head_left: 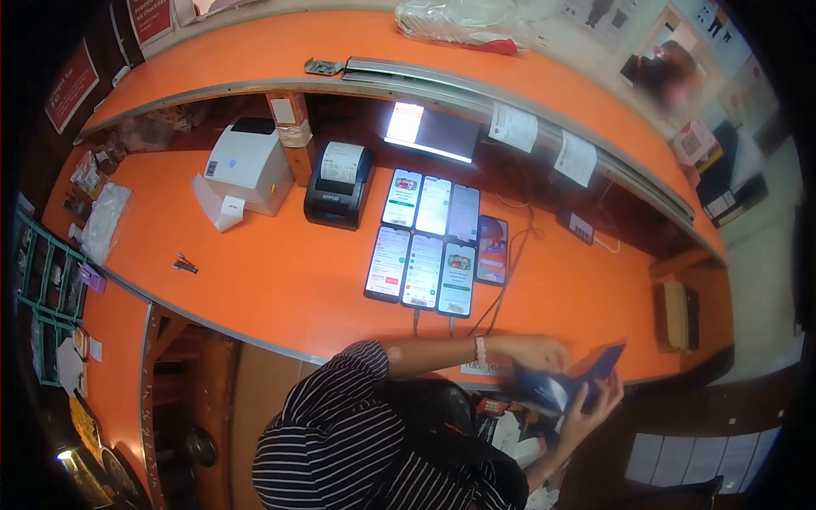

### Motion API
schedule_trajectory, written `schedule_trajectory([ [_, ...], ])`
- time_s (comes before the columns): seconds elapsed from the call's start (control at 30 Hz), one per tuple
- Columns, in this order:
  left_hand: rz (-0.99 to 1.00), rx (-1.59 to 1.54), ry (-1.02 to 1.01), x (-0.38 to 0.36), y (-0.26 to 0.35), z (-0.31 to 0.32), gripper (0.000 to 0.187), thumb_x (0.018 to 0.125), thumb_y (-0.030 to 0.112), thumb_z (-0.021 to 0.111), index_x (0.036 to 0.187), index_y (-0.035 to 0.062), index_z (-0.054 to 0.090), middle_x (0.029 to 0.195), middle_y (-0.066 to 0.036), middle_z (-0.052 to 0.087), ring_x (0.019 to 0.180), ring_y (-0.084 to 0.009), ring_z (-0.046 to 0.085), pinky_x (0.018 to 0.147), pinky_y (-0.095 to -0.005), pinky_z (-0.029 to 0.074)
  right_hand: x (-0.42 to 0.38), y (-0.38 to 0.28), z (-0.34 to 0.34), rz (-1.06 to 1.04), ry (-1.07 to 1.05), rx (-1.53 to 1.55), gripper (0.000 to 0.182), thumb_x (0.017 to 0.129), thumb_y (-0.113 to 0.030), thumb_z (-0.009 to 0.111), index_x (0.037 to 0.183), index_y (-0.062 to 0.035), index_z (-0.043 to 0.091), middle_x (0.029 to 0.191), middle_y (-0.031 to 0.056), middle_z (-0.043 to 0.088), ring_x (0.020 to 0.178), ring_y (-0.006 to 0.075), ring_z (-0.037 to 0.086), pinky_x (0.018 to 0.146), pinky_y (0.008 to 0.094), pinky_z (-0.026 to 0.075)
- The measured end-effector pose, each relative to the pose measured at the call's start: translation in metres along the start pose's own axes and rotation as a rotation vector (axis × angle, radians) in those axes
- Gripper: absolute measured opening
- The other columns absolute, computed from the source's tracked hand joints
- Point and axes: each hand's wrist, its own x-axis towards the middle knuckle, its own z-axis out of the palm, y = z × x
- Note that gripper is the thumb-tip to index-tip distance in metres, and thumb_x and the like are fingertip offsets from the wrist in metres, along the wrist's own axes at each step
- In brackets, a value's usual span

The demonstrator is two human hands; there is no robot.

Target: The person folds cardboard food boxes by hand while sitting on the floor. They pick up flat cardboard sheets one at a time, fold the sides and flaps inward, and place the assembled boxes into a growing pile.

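Observation:
My right hand (595, 403) is closed on a dark blue, flat, folded thing (544, 387), blurred by motion, with one flap sticking up. Just above and to the left of it is my left hand (545, 352), with a pale band on the wrist; its fingers are smeared. A paper with handwriting (487, 365) lies on the orange counter under my left forearm. Farther forward, several smartphones (422, 270) with lit screens lie side by side in two rows. Beside them on the right rests another phone (492, 249) with a reddish screen.
A black receipt printer (339, 189) and a white label printer (249, 166) stand on the orange counter (280, 285). A lit tablet-like screen (432, 132) is under the shelf. Cables (514, 272) run past the phones. A person (667, 72) is visible at the upper right.

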Motion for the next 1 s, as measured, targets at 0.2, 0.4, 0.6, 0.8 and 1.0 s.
schedule_trajectory([
  [0.2,-0.346,0.132,0.056,-0.016,0.022,-0.007,0.039,0.085,0.018,0.053,0.118,0.011,0.034,0.076,-0.003,0.063,0.086,-0.023,0.057,0.08,-0.0398,0.037,0.001,-0.011,0.02,0.043,-0.243,-0.039,0.012,0.079,-0.004,0.055,0.09,0.0015,0.059,0.127,0.02,0.038,0.116,0.0334,0.041,0.097,0.0403,0.03],
  [0.4,-0.021,0.453,0.263,-0.033,0.045,-0.009,0.031,0.082,0.026,0.056,0.109,0.0137,0.046,0.082,-0.004,0.061,0.093,-0.0212,0.049,0.088,-0.0428,0.031,-0.001,-0.005,0.035,0.173,-0.196,-0.068,0.02,0.088,-0.011,0.046,0.092,0.0071,0.055,0.121,0.0215,0.039,0.113,0.0335,0.042,0.096,0.0384,0.03],
  [0.6,0.051,0.616,0.42,-0.075,0.092,-0.031,0.029,0.074,0.033,0.065,0.091,0.01,0.06,0.081,-0.006,0.057,0.09,-0.0246,0.049,0.088,-0.0404,0.036,0.021,-0.065,0.061,-0.073,-0.053,-0.063,0.027,0.085,-0.011,0.051,0.107,0.0054,0.053,0.125,0.0211,0.036,0.117,0.0349,0.038,0.096,0.0417,0.031],
  [0.8,0.002,0.576,0.585,-0.204,0.162,-0.092,0.024,0.061,0.019,0.076,0.078,0.0084,0.064,0.085,-0.007,0.059,0.083,-0.0221,0.052,0.072,-0.0317,0.043,0.06,-0.13,0.114,-0.636,-0.848,0.849,0.025,0.063,-0.017,0.072,0.085,-0.0053,0.071,0.126,0.0263,0.04,0.121,0.0394,0.037,0.102,0.0472,0.023],
  [1.0,-0.011,0.627,0.895,-0.344,0.186,-0.081,0.027,0.066,0.021,0.073,0.083,0.002,0.063,0.086,-0.011,0.061,0.087,-0.015,0.054,0.073,-0.0319,0.044,0.124,-0.142,0.309,-0.174,-0.879,0.87,0.035,0.081,-0.014,0.061,0.108,0.0045,0.051,0.109,0.0146,0.055,0.105,0.0216,0.052,0.094,0.0317,0.037],
])
